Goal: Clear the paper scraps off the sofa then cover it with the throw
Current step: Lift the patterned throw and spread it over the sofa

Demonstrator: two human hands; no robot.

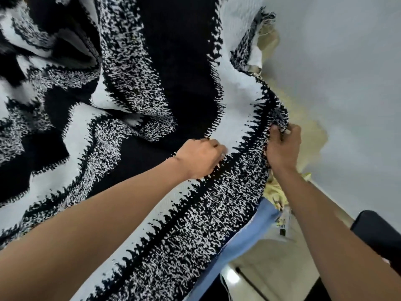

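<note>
A black and white patterned throw (134, 88) fills most of the view, rumpled in broad folds over the sofa. A strip of blue fabric (249, 233) shows beneath its lower right edge. My right hand (283, 146) grips the throw's speckled edge, fingers curled into the cloth. My left hand (200, 158) lies on the throw a little to the left, with curled fingers bunching the white band. No paper scraps are visible.
A pale grey wall (347, 83) stands to the right, with cream fabric (303, 118) showing between it and the throw. A black object (377, 233) sits at the lower right edge. Light floor tiles (271, 268) are visible below.
</note>
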